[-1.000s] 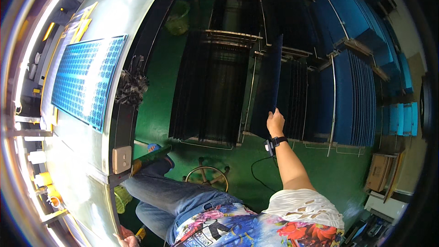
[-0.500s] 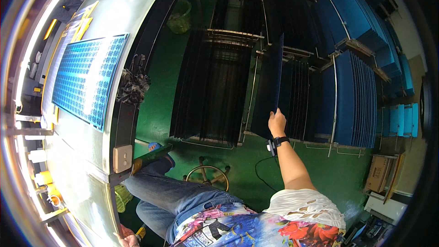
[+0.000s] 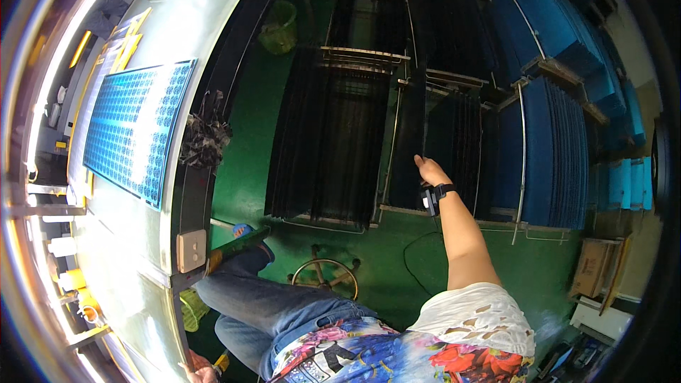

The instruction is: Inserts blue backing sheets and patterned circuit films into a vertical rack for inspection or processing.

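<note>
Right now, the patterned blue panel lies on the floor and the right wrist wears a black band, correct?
Wrong surface: the head view shows the patterned blue panel on the bench. The right wrist does wear a black band.

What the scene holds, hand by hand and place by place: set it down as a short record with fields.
Right hand: at the near edge of a dark panel; grip unclear
Left hand: by the edge of the workbench, at the picture's lower edge
On workbench: patterned blue panel
Far right: blue panels standing in racks
Floor: green, with a green basket
</note>
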### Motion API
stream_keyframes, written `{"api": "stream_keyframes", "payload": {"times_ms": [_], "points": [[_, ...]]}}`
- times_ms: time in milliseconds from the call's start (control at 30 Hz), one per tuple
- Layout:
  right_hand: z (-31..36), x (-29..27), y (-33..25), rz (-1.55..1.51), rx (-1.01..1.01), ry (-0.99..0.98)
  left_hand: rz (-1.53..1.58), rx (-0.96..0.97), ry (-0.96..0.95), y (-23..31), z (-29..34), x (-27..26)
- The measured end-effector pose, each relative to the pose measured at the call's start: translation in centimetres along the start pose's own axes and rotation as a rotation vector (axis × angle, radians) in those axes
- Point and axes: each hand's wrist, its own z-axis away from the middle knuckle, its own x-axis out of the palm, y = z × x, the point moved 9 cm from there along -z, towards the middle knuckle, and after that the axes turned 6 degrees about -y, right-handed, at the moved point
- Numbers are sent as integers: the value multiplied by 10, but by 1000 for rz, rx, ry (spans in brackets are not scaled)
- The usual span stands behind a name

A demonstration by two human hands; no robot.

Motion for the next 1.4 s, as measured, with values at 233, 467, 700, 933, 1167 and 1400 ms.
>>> {"api": "stream_keyframes", "payload": {"times_ms": [233,467,700,933,1167,1400], "points": [[-33,18,-20,356,-180,344,-29,5,-28,9,5,32],[-89,66,20,265,-119,24,-80,20,-86,36,4,93],[-92,54,39,318,-279,109,-143,18,-82,48,15,107],[-155,82,48,275,71,192,-189,44,-99,86,20,124],[-115,68,33,307,-100,57,-143,60,-108,88,24,119],[-76,56,17,322,-203,273,-174,25,-88,92,40,102]]}}
